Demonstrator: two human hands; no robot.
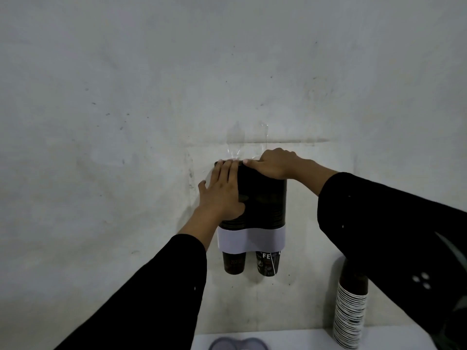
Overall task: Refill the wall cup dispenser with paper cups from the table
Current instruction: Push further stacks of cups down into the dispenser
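Note:
The wall cup dispenser hangs at the centre, a clear double tube with a white band near its bottom. Dark paper cups fill both tubes, and one cup pokes out under each tube. My left hand lies flat with fingers spread against the front of the left tube. My right hand rests palm down over the top of the right tube, pressing on the cup stack there. A tall stack of spare paper cups stands on the table at lower right, partly hidden by my right sleeve.
A white table runs along the bottom edge below the dispenser. A translucent grey double-lobed lid lies on it at the frame's bottom. The grey wall fills the rest of the view.

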